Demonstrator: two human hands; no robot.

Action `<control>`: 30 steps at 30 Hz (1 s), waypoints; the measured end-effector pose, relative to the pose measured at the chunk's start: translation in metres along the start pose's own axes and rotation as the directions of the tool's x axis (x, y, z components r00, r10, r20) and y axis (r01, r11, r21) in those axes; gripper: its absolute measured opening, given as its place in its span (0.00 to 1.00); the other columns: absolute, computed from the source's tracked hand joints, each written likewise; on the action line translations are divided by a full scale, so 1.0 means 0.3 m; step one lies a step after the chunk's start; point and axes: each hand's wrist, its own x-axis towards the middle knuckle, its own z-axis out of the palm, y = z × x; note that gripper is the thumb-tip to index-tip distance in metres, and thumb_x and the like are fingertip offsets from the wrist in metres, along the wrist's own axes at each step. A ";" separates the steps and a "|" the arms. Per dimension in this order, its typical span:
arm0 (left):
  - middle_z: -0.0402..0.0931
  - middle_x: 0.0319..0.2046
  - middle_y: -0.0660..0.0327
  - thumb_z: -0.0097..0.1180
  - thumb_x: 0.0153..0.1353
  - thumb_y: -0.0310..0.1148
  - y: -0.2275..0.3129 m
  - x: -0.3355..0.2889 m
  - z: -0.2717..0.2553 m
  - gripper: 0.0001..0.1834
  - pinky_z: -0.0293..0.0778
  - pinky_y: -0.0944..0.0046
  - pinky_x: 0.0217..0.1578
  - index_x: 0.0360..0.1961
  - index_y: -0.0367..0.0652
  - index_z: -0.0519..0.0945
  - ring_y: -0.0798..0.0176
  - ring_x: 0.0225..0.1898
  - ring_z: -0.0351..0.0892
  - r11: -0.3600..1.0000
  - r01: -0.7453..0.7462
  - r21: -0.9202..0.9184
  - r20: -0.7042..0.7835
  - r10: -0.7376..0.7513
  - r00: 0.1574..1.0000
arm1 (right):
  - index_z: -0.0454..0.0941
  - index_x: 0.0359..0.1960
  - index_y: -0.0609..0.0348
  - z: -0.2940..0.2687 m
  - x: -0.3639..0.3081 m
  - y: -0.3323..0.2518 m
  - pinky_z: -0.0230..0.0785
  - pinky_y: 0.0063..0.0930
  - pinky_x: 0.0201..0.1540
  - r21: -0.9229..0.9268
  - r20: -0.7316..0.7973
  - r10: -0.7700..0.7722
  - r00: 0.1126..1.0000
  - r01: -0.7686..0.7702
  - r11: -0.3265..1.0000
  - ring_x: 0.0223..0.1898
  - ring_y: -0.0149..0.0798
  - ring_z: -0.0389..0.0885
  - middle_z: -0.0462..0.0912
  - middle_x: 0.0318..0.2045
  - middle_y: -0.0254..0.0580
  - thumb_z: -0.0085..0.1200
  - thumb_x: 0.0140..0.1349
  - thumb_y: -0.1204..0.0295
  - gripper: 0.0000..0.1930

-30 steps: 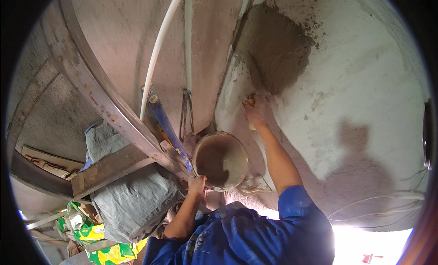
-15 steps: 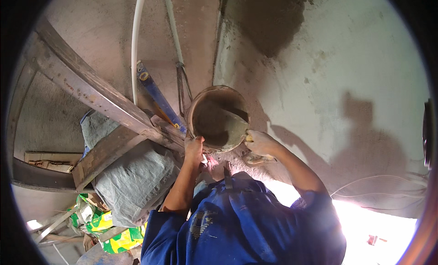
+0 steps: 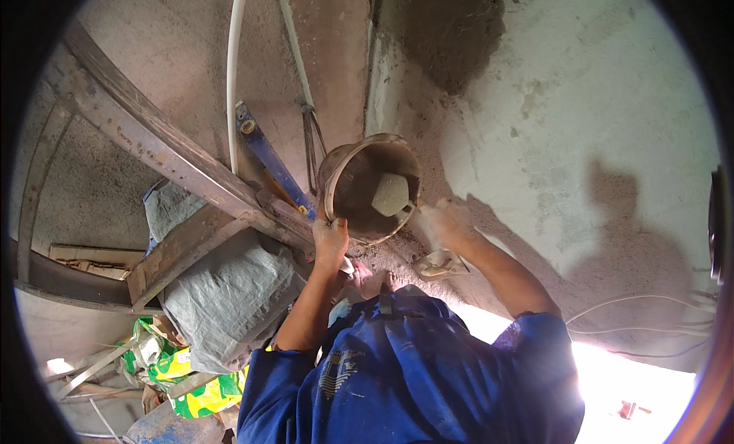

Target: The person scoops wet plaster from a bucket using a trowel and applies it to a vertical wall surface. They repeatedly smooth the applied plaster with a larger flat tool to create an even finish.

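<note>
Cannot make out the fingers of the blurred bare right hand (image 3: 445, 224), nor the handle, inside its grip, of the pale grey flat-bladed trowel (image 3: 391, 195) at the right rim of the round stained bucket (image 3: 365, 157). Cannot see most fingers of the bare left hand (image 3: 330, 244), hidden behind the lower-left rim. Can follow the curved white pipe (image 3: 233, 85) and dark wall patch (image 3: 451, 39) only to the view's top edge. Cannot identify the tiny reddish object (image 3: 628, 409).

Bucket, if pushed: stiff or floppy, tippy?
The bucket is probably stiff: its round rim shows no obvious buckling under the left hand. Likely tippy, since its mouth looks tilted. Weight is harder to call: the dark interior hides how full it is.
</note>
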 end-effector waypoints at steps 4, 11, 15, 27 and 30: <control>0.76 0.60 0.49 0.45 0.56 0.14 0.084 0.002 0.010 0.36 0.69 0.62 0.61 0.70 0.35 0.67 0.54 0.59 0.76 1.000 0.005 0.014 0.040 -0.005 0.999 | 0.72 0.68 0.45 -0.036 0.045 0.065 0.81 0.48 0.48 -0.091 -0.103 0.031 0.994 -0.041 0.995 0.51 0.57 0.85 0.82 0.49 0.56 0.43 0.70 0.73 0.24; 0.70 0.67 0.49 0.42 0.55 0.11 0.112 0.004 0.060 0.41 0.66 0.68 0.62 0.74 0.36 0.62 0.58 0.63 0.73 0.982 -0.165 0.097 0.045 0.161 0.986 | 0.72 0.68 0.43 0.053 0.089 0.080 0.76 0.48 0.54 0.052 -0.033 -0.107 0.994 0.109 0.993 0.54 0.54 0.83 0.82 0.53 0.53 0.47 0.67 0.73 0.26; 0.72 0.65 0.52 0.43 0.57 0.12 0.188 0.002 0.072 0.40 0.66 0.67 0.63 0.74 0.36 0.63 0.60 0.62 0.73 0.996 -0.068 -0.061 0.065 0.072 0.995 | 0.73 0.68 0.46 0.108 0.076 0.035 0.75 0.47 0.57 0.229 -0.025 -0.084 0.996 0.088 0.969 0.56 0.53 0.81 0.82 0.55 0.51 0.54 0.64 0.71 0.28; 0.78 0.50 0.64 0.53 0.56 0.18 -0.014 0.085 0.078 0.35 0.73 0.74 0.42 0.69 0.38 0.69 0.71 0.42 0.77 0.932 0.160 -0.326 0.020 -0.163 0.986 | 0.74 0.65 0.54 0.168 0.088 -0.003 0.71 0.42 0.63 0.608 -0.121 0.004 0.993 0.071 0.791 0.62 0.54 0.78 0.80 0.61 0.52 0.60 0.62 0.70 0.27; 0.78 0.47 0.63 0.51 0.52 0.17 0.015 0.143 0.095 0.37 0.74 0.72 0.31 0.68 0.42 0.69 0.71 0.38 0.77 0.884 0.263 -0.387 -0.012 -0.291 0.957 | 0.74 0.65 0.59 0.199 0.107 0.023 0.71 0.38 0.63 0.724 -0.187 0.019 0.982 0.125 0.678 0.61 0.52 0.80 0.80 0.61 0.54 0.63 0.62 0.70 0.29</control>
